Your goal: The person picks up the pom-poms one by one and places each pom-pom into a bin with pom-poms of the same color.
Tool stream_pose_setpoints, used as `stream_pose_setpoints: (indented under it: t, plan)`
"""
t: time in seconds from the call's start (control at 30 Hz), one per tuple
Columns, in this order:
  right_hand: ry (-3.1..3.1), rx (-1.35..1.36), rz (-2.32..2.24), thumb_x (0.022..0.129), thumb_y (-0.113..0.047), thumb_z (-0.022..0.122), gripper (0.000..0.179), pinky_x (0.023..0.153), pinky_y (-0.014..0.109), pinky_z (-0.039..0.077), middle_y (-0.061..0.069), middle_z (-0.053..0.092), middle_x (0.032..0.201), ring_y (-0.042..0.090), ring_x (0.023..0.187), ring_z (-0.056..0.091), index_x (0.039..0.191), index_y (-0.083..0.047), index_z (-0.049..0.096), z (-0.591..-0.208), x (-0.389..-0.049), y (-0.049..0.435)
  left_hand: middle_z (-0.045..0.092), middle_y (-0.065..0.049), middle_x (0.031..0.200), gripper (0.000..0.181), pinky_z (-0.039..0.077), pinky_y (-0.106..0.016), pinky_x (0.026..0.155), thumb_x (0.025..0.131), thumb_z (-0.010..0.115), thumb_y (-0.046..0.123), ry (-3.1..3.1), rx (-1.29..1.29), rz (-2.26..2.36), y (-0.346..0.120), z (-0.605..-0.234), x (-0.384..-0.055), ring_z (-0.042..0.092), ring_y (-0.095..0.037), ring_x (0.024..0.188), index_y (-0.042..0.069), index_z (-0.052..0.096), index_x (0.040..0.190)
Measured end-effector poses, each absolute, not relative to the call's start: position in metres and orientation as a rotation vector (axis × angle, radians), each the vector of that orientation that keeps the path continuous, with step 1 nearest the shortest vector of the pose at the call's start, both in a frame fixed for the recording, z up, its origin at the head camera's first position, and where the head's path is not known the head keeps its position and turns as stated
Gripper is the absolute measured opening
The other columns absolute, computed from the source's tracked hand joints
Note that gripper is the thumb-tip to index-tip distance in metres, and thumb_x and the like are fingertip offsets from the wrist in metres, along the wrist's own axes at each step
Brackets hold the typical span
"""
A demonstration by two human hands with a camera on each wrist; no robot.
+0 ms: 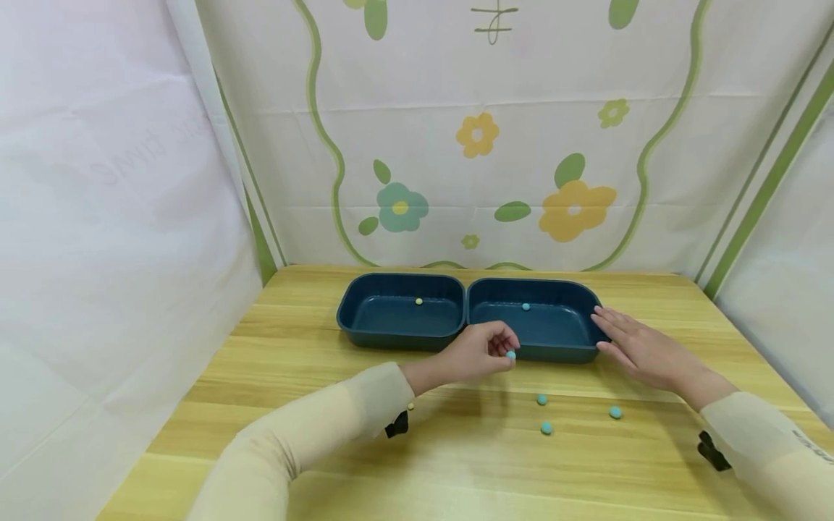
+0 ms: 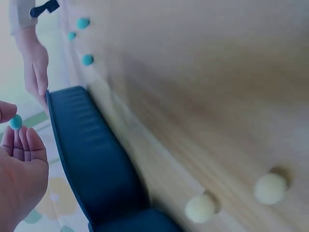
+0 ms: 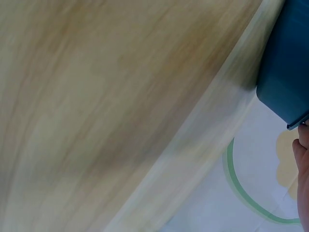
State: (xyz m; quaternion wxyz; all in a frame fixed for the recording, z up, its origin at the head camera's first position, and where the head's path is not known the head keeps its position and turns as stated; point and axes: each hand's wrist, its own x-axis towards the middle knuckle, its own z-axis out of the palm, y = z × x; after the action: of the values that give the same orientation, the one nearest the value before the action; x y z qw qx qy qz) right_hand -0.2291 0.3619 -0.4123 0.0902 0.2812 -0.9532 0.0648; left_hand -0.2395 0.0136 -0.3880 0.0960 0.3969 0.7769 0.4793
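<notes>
Thumb and fingertips of my left hand pinch a small turquoise ball, just in front of the right-hand dark blue tray. The left wrist view shows this ball between thumb and curled fingers. With fingers extended, my right hand touches the right end of that tray at its rim. One turquoise ball lies inside it. A second dark blue tray stands alongside on the left, holding a pale yellow ball.
Three turquoise balls lie on the wooden table before the right tray: one ball, another, a third. Two pale yellow balls, one ball beside another, lie below my left forearm. A flowered cloth hangs behind.
</notes>
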Motion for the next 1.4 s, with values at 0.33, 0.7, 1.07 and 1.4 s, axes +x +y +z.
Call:
stream_pose_setpoints:
  t: [0.33, 0.7, 1.07, 1.4]
  plan:
    - [-2.814, 0.842, 0.185, 0.104, -0.031, 0.048, 0.056, 0.114, 0.047, 0.023, 0.027, 0.034, 0.149, 0.046, 0.134, 0.034, 0.145, 0.006, 0.039, -0.415, -0.232, 0.362, 0.061, -0.005, 0.096, 0.014, 0.050, -0.018, 0.074, 0.091, 0.068, 0.005, 2.402, 1.061, 1.444, 0.025, -0.375, -0.268, 0.055, -0.007, 0.081, 0.007, 0.061, 0.103]
    - [-2.822, 0.850, 0.185, 0.103, -0.029, 0.050, 0.056, 0.106, 0.056, 0.032, 0.028, 0.034, 0.149, 0.047, 0.133, 0.034, 0.144, 0.006, 0.040, -0.414, -0.232, 0.360, 0.059, 0.001, 0.094, 0.014, 0.049, -0.019, 0.073, 0.092, 0.068, 0.007, 2.480, 0.962, 1.451, 0.035, -0.375, -0.293, 0.056, -0.009, 0.082, 0.008, 0.062, 0.104]
    - [-2.826, 0.837, 0.191, 0.103, -0.030, 0.050, 0.055, 0.106, 0.055, 0.033, 0.028, 0.035, 0.148, 0.047, 0.133, 0.035, 0.144, 0.006, 0.041, -0.414, -0.229, 0.361, 0.059, 0.000, 0.092, 0.011, 0.048, -0.019, 0.071, 0.092, 0.067, 0.007, 2.567, 0.824, 1.463, 0.048, -0.381, -0.315, 0.055, -0.010, 0.081, 0.006, 0.063, 0.102]
    - [-2.808, 0.834, 0.191, 0.102, -0.029, 0.051, 0.055, 0.107, 0.053, 0.032, 0.028, 0.036, 0.148, 0.047, 0.132, 0.036, 0.144, 0.006, 0.041, -0.415, -0.229, 0.362, 0.057, 0.002, 0.091, 0.017, 0.047, -0.022, 0.073, 0.093, 0.066, 0.008, 2.634, 0.737, 1.417, 0.053, -0.383, -0.325, 0.054, -0.012, 0.083, 0.001, 0.063, 0.108]
